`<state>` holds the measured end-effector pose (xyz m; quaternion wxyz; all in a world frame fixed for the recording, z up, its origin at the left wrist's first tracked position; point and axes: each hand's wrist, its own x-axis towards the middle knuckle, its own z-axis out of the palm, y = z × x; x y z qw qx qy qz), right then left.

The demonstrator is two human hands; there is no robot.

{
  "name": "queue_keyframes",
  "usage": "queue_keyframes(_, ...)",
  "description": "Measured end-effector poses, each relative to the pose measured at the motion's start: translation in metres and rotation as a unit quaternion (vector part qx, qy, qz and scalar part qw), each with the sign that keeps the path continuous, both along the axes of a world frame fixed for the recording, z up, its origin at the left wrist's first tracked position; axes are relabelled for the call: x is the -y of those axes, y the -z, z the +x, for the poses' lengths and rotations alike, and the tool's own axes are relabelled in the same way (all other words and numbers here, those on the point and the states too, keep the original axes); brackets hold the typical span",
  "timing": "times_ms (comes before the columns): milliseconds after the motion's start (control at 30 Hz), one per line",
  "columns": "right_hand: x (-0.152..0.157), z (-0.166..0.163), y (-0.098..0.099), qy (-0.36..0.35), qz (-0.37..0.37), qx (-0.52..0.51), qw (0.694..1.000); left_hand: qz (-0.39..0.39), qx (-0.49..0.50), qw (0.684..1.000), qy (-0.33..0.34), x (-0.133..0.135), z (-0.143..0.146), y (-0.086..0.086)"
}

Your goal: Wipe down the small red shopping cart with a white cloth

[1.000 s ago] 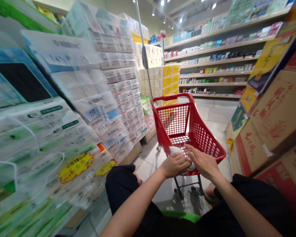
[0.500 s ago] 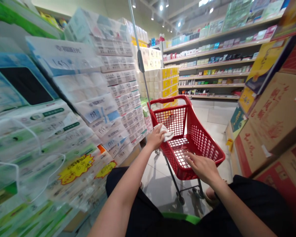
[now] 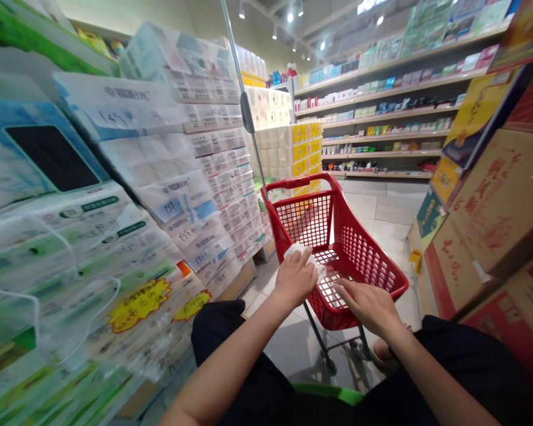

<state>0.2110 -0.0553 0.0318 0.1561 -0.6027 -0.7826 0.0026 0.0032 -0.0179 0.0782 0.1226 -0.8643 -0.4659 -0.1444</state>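
A small red shopping cart point(image 3: 359, 248) stands on the tiled floor just ahead of my knees. My left hand point(image 3: 295, 278) is closed on a white cloth point(image 3: 302, 253) and presses it against the cart's near left rim. My right hand point(image 3: 368, 305) lies flat with fingers spread on the cart's near edge, beside the left hand. The basket holds nothing that I can see. A metal pole point(image 3: 244, 100) rises from the cart's left side.
Stacked tissue packs point(image 3: 128, 195) with yellow price tags fill the left. Cardboard boxes point(image 3: 493, 213) are piled on the right. Product shelves point(image 3: 382, 112) line the back wall, and yellow and white packs point(image 3: 293, 148) stand beyond the cart. Grey tiled floor point(image 3: 382, 207) runs between.
My left hand with the cloth went from the near rim up along the cart's left side, then came back down toward me. My right hand has stayed on the near edge.
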Motion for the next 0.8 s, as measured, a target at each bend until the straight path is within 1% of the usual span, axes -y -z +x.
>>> queue_keyframes(67, 0.001, 0.001, 0.001, -0.005, 0.006, 0.003, 1.0, -0.045, -0.009, 0.999, 0.029, 0.002, -0.001, 0.002)
queue_keyframes(167, 0.004, 0.0, 0.004, -0.01, 0.014, 0.013, 1.0, -0.093, 0.025, 0.993, 0.064, -0.007, -0.01, 0.013)
queue_keyframes(233, 0.006, -0.001, 0.005, -0.018, 0.022, 0.017, 0.999, -0.096, 0.064, 0.99, 0.078, -0.021, -0.021, 0.021)
queue_keyframes(300, 0.008, -0.004, 0.007, -0.027, 0.031, 0.017, 0.999, -0.099, 0.096, 0.988, 0.076, -0.041, -0.032, 0.026)
queue_keyframes(367, 0.008, -0.008, 0.009, -0.031, 0.036, 0.018, 0.999, -0.096, 0.117, 0.987, 0.052, -0.065, -0.044, 0.027)
queue_keyframes(433, 0.009, -0.013, 0.01, -0.033, 0.039, 0.02, 0.999, -0.084, 0.122, 0.989, 0.017, -0.092, -0.056, 0.023)
queue_keyframes(600, 0.014, -0.021, 0.009, -0.025, 0.046, 0.016, 0.999, -0.053, 0.079, 0.992, -0.08, -0.153, -0.083, 0.001)
queue_keyframes(700, 0.017, -0.026, 0.007, -0.024, 0.042, 0.013, 0.999, -0.045, 0.076, 0.985, -0.151, -0.173, -0.087, -0.005)
queue_keyframes(800, 0.019, -0.03, 0.004, -0.012, 0.028, 0.014, 0.999, -0.02, 0.094, 0.979, -0.179, -0.174, -0.081, 0.001)
